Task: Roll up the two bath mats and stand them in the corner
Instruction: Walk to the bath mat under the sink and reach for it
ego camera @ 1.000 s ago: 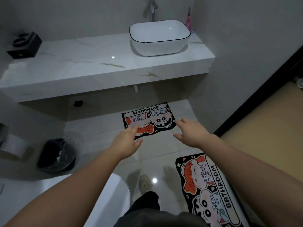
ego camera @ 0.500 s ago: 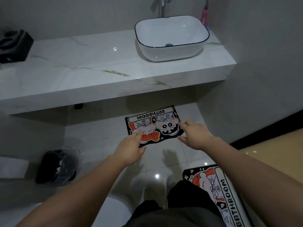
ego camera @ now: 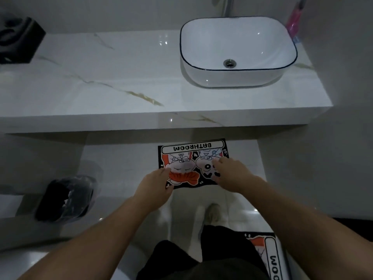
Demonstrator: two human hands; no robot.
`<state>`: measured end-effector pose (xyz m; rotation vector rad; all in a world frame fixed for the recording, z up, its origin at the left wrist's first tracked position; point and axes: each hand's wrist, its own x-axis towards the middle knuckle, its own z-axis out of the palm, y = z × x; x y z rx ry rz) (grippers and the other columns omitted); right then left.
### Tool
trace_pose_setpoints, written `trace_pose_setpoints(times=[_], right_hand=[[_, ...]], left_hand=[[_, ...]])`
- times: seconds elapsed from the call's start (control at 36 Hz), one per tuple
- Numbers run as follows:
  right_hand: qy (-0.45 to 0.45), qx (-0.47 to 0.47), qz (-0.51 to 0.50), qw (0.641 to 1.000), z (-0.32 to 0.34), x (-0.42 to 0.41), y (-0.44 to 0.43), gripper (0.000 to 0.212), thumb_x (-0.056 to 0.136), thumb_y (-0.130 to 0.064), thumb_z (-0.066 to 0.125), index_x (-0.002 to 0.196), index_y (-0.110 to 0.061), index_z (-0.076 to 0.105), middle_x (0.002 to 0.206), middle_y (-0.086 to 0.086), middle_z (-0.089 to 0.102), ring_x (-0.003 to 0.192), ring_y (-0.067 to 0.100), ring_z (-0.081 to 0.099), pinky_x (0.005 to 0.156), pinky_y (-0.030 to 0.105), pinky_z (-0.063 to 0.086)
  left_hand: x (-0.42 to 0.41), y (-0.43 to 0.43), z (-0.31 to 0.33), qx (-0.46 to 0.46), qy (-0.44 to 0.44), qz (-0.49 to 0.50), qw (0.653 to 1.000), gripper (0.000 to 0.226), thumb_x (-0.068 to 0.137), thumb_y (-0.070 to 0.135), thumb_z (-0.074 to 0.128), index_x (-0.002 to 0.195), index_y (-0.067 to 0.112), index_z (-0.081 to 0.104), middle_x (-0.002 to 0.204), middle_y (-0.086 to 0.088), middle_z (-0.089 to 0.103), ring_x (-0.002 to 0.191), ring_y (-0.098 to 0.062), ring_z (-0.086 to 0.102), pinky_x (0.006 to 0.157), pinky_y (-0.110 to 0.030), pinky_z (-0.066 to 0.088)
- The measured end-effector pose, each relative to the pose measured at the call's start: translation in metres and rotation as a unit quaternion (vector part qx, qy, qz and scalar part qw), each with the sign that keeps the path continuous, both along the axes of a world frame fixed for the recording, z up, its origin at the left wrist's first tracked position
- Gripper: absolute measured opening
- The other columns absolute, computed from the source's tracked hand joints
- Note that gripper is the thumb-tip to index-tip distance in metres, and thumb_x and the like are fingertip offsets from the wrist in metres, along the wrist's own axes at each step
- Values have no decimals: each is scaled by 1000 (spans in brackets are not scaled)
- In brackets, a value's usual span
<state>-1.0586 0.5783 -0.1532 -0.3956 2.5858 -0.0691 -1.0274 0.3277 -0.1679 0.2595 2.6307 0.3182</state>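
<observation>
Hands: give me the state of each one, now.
Left hand: open, at the near edge of the bath mat, gripping nothing.
Right hand: open, fingers spread over the same mat, holding nothing.

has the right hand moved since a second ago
Yes. The right hand has gone forward: it was short of the mat under the counter, and now overlaps its near right corner.

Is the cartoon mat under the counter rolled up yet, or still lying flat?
Flat. The mat under the counter lies spread on the floor, its whole BATHROOM strip and pictures showing; both hands reach over its near edge.
</observation>
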Motion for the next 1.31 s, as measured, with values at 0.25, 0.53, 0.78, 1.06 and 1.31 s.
trace_pose_setpoints(times=[0.25,0.53,0.78,1.06,1.31], right_hand=[[-28,2,76,997,-50,-46,-26,54,95,-44,38,141,-16,32,135,13,46,116,31,49,95,43,43],[-12,6,62,998,-164,-93,-69,53,95,-44,38,139,-16,31,130,11,49,112,29,51,94,41,44],[-26,-15,39,999,-347,-118,-59,54,95,-41,41,141,-14,32,127,11,48,107,29,52,85,36,42],[14,30,0,999,-573,-163,3,53,91,-42,46,136,-14,39,128,14,51,113,31,51,90,40,45],[-4,64,-144,987,-696,-168,67,49,93,-42,45,132,-13,39,126,15,47,112,34,50,88,40,42]], left_hand=[[-42,-8,-41,-8,0,-1,1000,53,95,34,46,143,12,35,143,-6,45,130,-23,43,108,-36,33],[-100,-45,-155,19,21,-53,998,56,94,35,49,144,13,35,142,-6,46,130,-23,43,110,-36,30],[-127,-38,-345,53,28,-87,994,54,90,37,44,134,7,51,131,-14,57,116,-33,56,101,-47,44],[-190,18,-552,48,72,-163,983,64,90,45,31,141,8,40,143,-12,45,128,-33,45,109,-43,31],[-204,60,-661,13,109,-252,962,59,96,35,44,147,11,29,152,-10,34,138,-28,31,117,-39,18]])
